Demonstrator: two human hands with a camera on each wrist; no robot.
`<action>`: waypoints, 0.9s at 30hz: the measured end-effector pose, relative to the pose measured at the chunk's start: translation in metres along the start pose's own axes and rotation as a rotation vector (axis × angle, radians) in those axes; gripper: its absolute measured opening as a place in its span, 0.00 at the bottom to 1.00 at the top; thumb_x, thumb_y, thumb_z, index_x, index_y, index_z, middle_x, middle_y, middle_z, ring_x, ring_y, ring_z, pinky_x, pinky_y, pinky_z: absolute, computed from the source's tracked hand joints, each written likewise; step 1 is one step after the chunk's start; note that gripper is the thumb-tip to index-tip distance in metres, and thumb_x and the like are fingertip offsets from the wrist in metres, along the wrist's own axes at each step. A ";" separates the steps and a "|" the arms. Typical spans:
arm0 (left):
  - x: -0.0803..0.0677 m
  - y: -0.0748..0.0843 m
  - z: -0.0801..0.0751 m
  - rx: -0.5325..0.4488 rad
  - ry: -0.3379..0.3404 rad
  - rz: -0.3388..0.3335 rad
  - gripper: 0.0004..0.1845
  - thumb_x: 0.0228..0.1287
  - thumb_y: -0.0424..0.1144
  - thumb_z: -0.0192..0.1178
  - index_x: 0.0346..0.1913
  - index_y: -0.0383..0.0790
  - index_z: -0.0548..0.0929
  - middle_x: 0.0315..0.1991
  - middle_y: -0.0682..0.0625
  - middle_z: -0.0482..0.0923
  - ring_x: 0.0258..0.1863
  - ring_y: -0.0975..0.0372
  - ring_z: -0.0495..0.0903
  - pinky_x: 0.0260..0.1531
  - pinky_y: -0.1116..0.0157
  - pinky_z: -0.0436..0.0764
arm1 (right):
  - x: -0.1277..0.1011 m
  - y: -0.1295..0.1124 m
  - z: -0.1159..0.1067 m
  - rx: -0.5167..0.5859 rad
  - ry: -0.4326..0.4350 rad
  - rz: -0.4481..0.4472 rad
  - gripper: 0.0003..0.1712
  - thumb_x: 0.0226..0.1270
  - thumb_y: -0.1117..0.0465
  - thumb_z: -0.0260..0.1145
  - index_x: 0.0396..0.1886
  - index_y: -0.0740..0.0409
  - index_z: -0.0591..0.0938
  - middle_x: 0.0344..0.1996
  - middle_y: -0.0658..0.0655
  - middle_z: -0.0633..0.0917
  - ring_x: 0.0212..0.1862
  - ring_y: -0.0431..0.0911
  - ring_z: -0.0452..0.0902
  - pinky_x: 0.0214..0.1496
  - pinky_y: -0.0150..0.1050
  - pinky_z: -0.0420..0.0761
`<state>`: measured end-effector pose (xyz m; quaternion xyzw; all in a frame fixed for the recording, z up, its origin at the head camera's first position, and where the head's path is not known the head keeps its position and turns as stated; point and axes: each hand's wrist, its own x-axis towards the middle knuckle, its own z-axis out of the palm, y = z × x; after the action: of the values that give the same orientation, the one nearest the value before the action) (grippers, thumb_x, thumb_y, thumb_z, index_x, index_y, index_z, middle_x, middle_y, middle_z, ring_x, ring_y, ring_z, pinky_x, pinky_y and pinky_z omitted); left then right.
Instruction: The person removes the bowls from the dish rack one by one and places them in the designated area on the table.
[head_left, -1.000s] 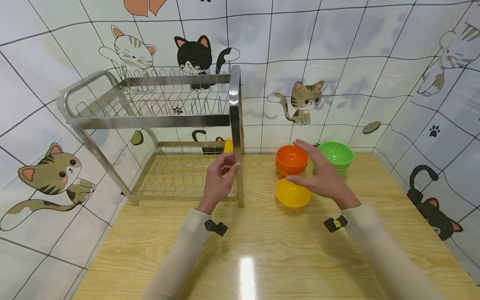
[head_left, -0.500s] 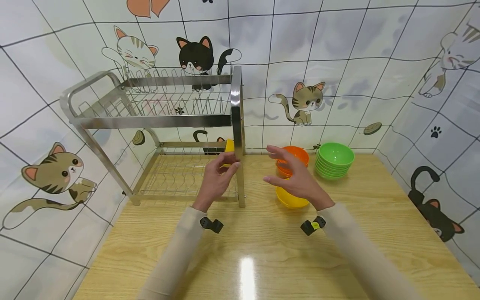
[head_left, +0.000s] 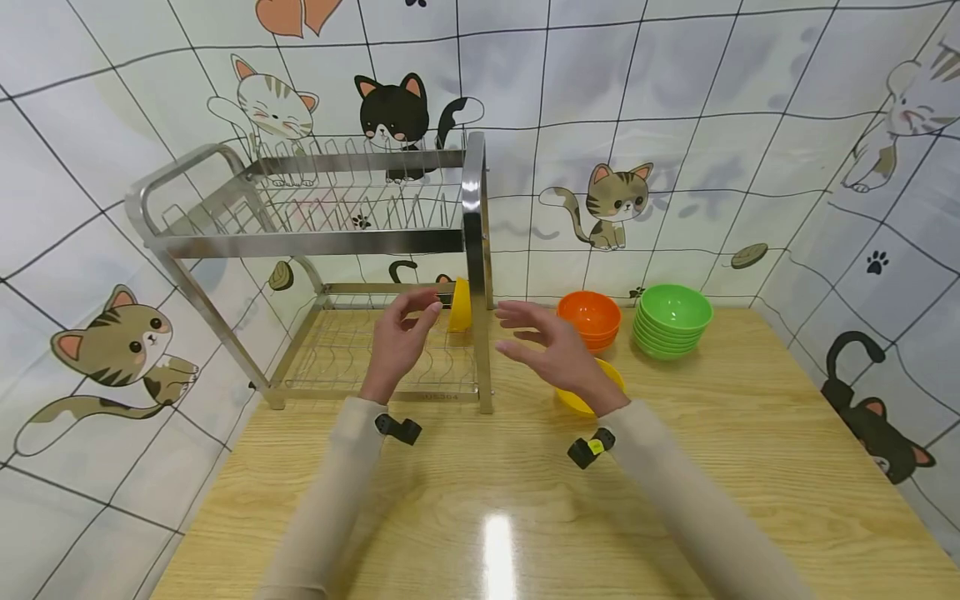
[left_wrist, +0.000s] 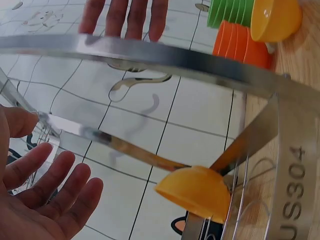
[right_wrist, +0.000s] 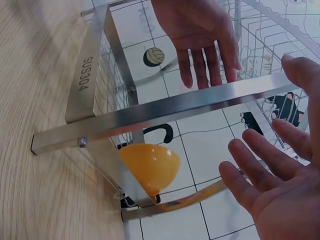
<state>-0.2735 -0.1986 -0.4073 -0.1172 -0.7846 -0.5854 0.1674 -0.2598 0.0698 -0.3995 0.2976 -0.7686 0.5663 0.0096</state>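
Both open-gripped hands (head_left: 397,337) (head_left: 551,350) moved toward rack (head_left: 480,250) stamped "SUS304".

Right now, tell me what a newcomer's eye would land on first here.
The two-tier steel dish rack at the table's left, with one yellow bowl standing on edge in its lower tier. Both open hands, left hand and right hand, flank the rack's front post. Orange bowls and green bowls are stacked behind.

Rack (head_left: 315,242) on table (head_left: 480,500) at left, bowl (head_left: 460,305) on edge in its lower tier, left hand (head_left: 397,346) before it, right hand (head_left: 551,354) right of rack post, loose bowl (head_left: 592,392) under that hand, two bowl stacks (head_left: 592,317) (head_left: 671,319) behind
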 end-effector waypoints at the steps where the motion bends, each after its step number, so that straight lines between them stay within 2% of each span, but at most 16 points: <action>1: 0.002 -0.001 -0.002 0.009 0.011 -0.004 0.20 0.74 0.53 0.62 0.62 0.48 0.82 0.58 0.47 0.83 0.58 0.56 0.80 0.62 0.48 0.78 | 0.002 -0.001 0.002 0.007 0.007 0.008 0.31 0.71 0.53 0.71 0.72 0.43 0.74 0.67 0.55 0.80 0.68 0.56 0.76 0.72 0.56 0.75; 6: 0.011 -0.008 -0.009 0.058 0.055 -0.001 0.21 0.73 0.54 0.62 0.61 0.47 0.83 0.58 0.47 0.83 0.57 0.55 0.81 0.59 0.51 0.80 | 0.012 -0.003 0.014 0.003 0.049 0.030 0.27 0.72 0.50 0.69 0.68 0.47 0.78 0.62 0.55 0.83 0.63 0.51 0.80 0.69 0.52 0.78; 11: 0.020 -0.018 -0.011 0.095 0.068 -0.007 0.20 0.73 0.53 0.62 0.61 0.47 0.83 0.58 0.46 0.83 0.55 0.55 0.81 0.57 0.53 0.82 | 0.019 -0.004 0.023 -0.022 0.101 0.060 0.22 0.75 0.50 0.67 0.63 0.51 0.81 0.56 0.55 0.85 0.59 0.49 0.82 0.66 0.48 0.81; 17: 0.032 -0.030 -0.014 0.129 0.053 -0.007 0.19 0.74 0.51 0.61 0.59 0.46 0.83 0.54 0.46 0.84 0.51 0.56 0.81 0.54 0.54 0.83 | 0.021 -0.002 0.027 -0.027 0.137 0.098 0.16 0.76 0.49 0.65 0.55 0.53 0.83 0.50 0.56 0.87 0.52 0.50 0.85 0.65 0.51 0.82; 27: 0.054 -0.038 -0.015 0.172 0.000 -0.028 0.17 0.75 0.47 0.61 0.60 0.44 0.83 0.52 0.43 0.83 0.51 0.52 0.80 0.53 0.53 0.80 | 0.023 0.000 0.027 -0.043 0.136 0.081 0.12 0.76 0.50 0.65 0.49 0.52 0.84 0.43 0.56 0.87 0.45 0.50 0.88 0.61 0.49 0.85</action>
<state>-0.3353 -0.2242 -0.4155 -0.0915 -0.8334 -0.5182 0.1688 -0.2706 0.0357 -0.4012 0.2267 -0.7894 0.5686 0.0454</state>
